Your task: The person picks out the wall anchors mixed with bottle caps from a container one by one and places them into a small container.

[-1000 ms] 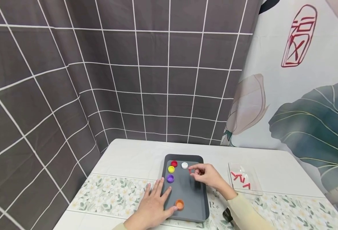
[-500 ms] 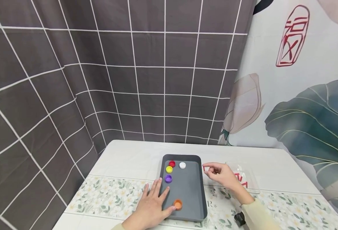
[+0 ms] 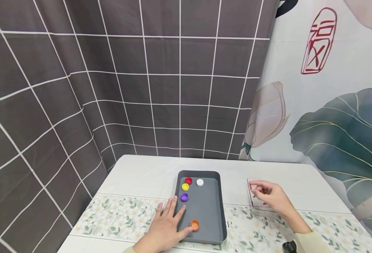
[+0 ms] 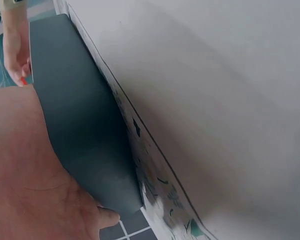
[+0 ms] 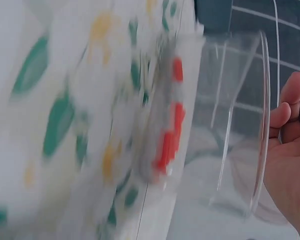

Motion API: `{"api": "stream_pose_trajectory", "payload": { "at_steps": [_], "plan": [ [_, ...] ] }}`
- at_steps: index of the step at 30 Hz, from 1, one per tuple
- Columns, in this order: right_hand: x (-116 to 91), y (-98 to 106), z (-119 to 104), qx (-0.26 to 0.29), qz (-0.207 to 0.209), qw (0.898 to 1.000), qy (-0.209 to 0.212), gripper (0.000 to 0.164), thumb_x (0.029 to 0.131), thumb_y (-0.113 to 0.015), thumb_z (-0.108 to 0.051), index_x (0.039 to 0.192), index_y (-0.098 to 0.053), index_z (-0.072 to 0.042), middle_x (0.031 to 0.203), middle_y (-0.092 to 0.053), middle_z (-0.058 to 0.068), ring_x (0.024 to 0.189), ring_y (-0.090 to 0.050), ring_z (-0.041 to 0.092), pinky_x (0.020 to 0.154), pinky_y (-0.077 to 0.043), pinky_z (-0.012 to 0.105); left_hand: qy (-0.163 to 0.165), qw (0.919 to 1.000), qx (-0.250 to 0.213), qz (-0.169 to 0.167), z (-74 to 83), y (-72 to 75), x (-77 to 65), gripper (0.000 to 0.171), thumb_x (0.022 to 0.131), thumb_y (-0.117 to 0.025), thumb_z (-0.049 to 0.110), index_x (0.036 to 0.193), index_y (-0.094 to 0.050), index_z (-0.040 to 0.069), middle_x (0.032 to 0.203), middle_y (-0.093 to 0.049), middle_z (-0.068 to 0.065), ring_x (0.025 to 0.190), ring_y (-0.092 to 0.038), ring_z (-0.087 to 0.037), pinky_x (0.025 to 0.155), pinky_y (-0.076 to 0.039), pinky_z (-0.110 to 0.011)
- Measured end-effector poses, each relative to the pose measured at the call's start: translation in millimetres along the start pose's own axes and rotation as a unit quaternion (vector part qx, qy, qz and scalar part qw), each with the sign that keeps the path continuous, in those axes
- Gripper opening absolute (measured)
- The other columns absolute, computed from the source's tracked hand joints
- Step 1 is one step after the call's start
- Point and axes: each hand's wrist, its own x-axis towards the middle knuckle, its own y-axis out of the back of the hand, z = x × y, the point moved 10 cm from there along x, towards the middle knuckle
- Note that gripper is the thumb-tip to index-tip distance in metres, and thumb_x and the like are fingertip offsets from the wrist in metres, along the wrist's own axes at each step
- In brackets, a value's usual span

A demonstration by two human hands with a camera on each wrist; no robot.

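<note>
My left hand (image 3: 165, 226) lies with fingers spread on the left edge of a grey tray (image 3: 206, 211), thumb by an orange bottle cap (image 3: 194, 225). In the left wrist view its palm sits against the tray's outer wall (image 4: 85, 115). My right hand (image 3: 274, 198) is over a clear plastic box (image 3: 265, 209), pinching a small red stick (image 3: 250, 186) between thumb and forefinger. Several more red sticks (image 5: 170, 145) lie on the box's bottom, mostly covered by the hand in the head view.
Inside the tray, red (image 3: 188, 180), yellow (image 3: 185, 187) and purple (image 3: 184, 197) caps line the left side, with a white cap (image 3: 200, 182) near the far end. A white and floral cloth (image 3: 129, 214) covers the table. A dark tiled curtain (image 3: 160, 88) hangs behind.
My right hand has moved right, from above the tray across the table to the clear box, with the red stick in its fingers. The left hand stays on the tray edge.
</note>
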Motion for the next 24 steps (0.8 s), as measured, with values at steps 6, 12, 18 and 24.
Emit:
{"api": "stream_pose_trajectory", "payload": {
  "at_steps": [6,12,18,24],
  "plan": [
    [-8,21,11,-0.011,0.013,0.999,-0.029,0.037,0.097,-0.070,-0.013,0.128,-0.064,0.006,0.080,-0.064,0.004,0.062,-0.055,0.017,0.053,-0.046,0.030,-0.001,1.0000,0.003,0.000,-1.3,-1.2,0.4,0.084,0.096,-0.041,0.073,0.154,-0.045,0.013,0.166,-0.019,-0.022,0.153,-0.017,-0.041,0.119,-0.011,-0.066],
    [-10,30,21,-0.034,0.018,0.998,-0.058,0.039,0.097,-0.070,-0.017,0.129,-0.065,0.003,0.082,-0.060,0.000,0.067,-0.053,0.011,0.058,-0.045,0.027,-0.005,1.0000,0.000,0.003,-0.5,-0.1,0.6,0.084,0.096,-0.041,0.073,0.154,-0.045,0.012,0.166,-0.019,-0.023,0.153,-0.017,-0.042,0.118,-0.012,-0.067],
    [-10,30,29,-0.042,0.016,0.997,-0.070,0.039,0.097,-0.070,-0.018,0.130,-0.065,0.003,0.083,-0.057,0.000,0.067,-0.051,0.010,0.058,-0.044,0.027,-0.006,1.0000,-0.001,0.001,-0.9,0.3,0.9,0.084,0.096,-0.040,0.073,0.154,-0.045,0.013,0.166,-0.018,-0.022,0.153,-0.017,-0.042,0.118,-0.012,-0.067],
    [-11,30,31,-0.032,0.012,0.996,-0.078,0.042,0.097,-0.070,-0.019,0.131,-0.064,0.005,0.084,-0.058,0.000,0.068,-0.050,0.010,0.057,-0.044,0.027,-0.006,0.9999,-0.008,-0.003,-1.9,-1.0,0.8,0.084,0.096,-0.039,0.073,0.154,-0.044,0.012,0.166,-0.017,-0.022,0.154,-0.016,-0.041,0.118,-0.011,-0.067]
  ]
}}
